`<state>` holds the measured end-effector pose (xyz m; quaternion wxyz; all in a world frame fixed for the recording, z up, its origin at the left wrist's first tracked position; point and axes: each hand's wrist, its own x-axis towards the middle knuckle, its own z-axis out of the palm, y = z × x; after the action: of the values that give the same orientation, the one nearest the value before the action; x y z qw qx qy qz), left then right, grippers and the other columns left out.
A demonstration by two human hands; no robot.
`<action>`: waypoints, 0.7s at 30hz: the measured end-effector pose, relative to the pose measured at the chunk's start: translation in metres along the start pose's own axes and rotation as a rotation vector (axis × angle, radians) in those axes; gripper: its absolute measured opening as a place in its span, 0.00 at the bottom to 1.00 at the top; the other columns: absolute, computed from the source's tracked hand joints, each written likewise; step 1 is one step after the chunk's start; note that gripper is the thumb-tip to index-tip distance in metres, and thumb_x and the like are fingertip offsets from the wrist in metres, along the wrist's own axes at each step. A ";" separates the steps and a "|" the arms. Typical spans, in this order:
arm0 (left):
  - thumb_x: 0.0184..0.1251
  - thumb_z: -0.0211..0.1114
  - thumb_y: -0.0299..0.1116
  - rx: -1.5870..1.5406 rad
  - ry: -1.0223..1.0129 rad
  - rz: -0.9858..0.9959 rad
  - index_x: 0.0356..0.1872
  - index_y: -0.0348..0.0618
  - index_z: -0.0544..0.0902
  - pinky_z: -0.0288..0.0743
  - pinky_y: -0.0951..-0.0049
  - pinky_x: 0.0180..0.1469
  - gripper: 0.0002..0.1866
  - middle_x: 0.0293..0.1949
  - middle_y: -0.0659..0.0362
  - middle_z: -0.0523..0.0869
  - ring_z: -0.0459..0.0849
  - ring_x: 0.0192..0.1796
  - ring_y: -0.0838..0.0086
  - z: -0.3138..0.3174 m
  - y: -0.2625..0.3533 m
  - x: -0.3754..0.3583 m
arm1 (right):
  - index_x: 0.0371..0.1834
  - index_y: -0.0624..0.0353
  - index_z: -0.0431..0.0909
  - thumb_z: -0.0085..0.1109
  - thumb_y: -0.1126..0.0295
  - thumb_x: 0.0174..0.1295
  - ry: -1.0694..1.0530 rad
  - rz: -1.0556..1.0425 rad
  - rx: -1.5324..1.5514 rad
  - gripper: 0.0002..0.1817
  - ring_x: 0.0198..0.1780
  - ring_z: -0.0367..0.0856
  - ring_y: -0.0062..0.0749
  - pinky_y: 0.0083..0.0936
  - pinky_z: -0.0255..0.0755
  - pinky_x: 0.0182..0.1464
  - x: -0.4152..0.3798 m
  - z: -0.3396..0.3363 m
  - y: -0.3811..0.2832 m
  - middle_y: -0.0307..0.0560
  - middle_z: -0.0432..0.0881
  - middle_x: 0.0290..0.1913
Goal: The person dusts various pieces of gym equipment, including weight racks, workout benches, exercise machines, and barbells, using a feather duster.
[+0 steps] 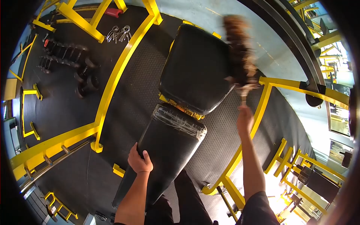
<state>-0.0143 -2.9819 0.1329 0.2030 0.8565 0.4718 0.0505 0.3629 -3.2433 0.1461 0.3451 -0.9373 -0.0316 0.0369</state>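
Note:
My right hand (245, 122) is closed around the handle of a brown feather duster (240, 48), raised to the right of the bench's backrest. The duster's feathers are smeared by motion. A black padded weight bench (168, 142) stands in front of me, its seat pad worn and patched with clear tape at the far end. Past a gap with torn yellow foam lies the black backrest pad (197, 69). At the seat pad's left edge, my left hand (140, 159) grips the side, thumb on top and fingertips partly hidden.
Yellow steel frames (112, 84) flank the bench on both sides. Several dumbbells (65, 54) sit on the black rubber floor at the upper left. Metal clips (119, 34) lie near a yellow frame foot. More gym machines (315, 180) stand at the right by a bright area.

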 end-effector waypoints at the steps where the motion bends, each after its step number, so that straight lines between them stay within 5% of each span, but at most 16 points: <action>1: 0.70 0.49 0.53 0.008 0.004 0.003 0.61 0.39 0.75 0.70 0.51 0.59 0.30 0.54 0.47 0.82 0.80 0.55 0.49 0.001 -0.001 0.001 | 0.41 0.51 0.84 0.51 0.59 0.72 -0.035 -0.194 -0.059 0.12 0.32 0.85 0.36 0.36 0.76 0.36 -0.018 0.011 -0.013 0.47 0.85 0.31; 3: 0.70 0.49 0.53 0.013 0.011 0.008 0.60 0.39 0.75 0.70 0.51 0.59 0.30 0.54 0.47 0.82 0.80 0.55 0.49 0.003 0.001 0.001 | 0.45 0.47 0.83 0.53 0.58 0.70 -0.384 0.015 -0.232 0.12 0.42 0.87 0.50 0.39 0.80 0.43 -0.041 0.016 -0.060 0.53 0.87 0.39; 6: 0.70 0.48 0.54 0.029 0.006 0.007 0.61 0.39 0.75 0.70 0.51 0.58 0.30 0.54 0.47 0.82 0.80 0.54 0.49 0.002 -0.001 0.001 | 0.47 0.44 0.83 0.52 0.58 0.70 -0.356 -0.258 -0.360 0.11 0.43 0.85 0.56 0.43 0.79 0.42 -0.030 0.018 -0.089 0.54 0.87 0.41; 9: 0.70 0.48 0.55 0.050 0.010 -0.001 0.61 0.40 0.75 0.70 0.51 0.58 0.31 0.54 0.48 0.82 0.80 0.54 0.50 0.001 -0.003 -0.002 | 0.47 0.47 0.83 0.52 0.58 0.71 -0.191 -0.037 -0.183 0.12 0.42 0.85 0.57 0.46 0.79 0.42 0.029 0.028 -0.092 0.54 0.86 0.39; 12: 0.70 0.48 0.55 0.054 0.003 -0.008 0.62 0.40 0.75 0.70 0.51 0.59 0.31 0.54 0.48 0.82 0.80 0.55 0.51 0.002 -0.001 0.000 | 0.48 0.44 0.83 0.51 0.58 0.71 -0.185 -0.089 -0.257 0.12 0.43 0.85 0.57 0.47 0.79 0.44 0.062 0.020 -0.129 0.56 0.86 0.40; 15: 0.70 0.47 0.56 0.037 0.004 -0.010 0.61 0.41 0.75 0.69 0.52 0.59 0.31 0.54 0.48 0.81 0.80 0.55 0.51 0.000 0.001 0.000 | 0.46 0.43 0.82 0.49 0.54 0.71 -0.371 -0.369 -0.525 0.13 0.46 0.84 0.57 0.49 0.77 0.47 0.060 0.014 -0.186 0.58 0.86 0.43; 19: 0.70 0.48 0.56 0.037 -0.003 -0.011 0.62 0.41 0.75 0.69 0.52 0.59 0.31 0.54 0.48 0.81 0.80 0.54 0.52 0.002 -0.003 0.000 | 0.44 0.44 0.82 0.49 0.52 0.71 -0.309 -0.307 -0.505 0.14 0.47 0.83 0.58 0.50 0.76 0.49 0.090 0.024 -0.185 0.58 0.85 0.44; 21: 0.70 0.48 0.56 0.027 0.012 -0.007 0.62 0.41 0.75 0.69 0.52 0.58 0.31 0.54 0.49 0.81 0.80 0.54 0.52 0.003 -0.003 -0.001 | 0.44 0.42 0.82 0.49 0.53 0.71 -0.056 -0.124 -0.443 0.14 0.47 0.83 0.58 0.50 0.77 0.48 0.109 0.031 -0.165 0.57 0.86 0.44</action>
<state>-0.0159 -2.9822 0.1290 0.1887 0.8573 0.4765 0.0485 0.4628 -3.0887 0.2248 0.1316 -0.9850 -0.1060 0.0338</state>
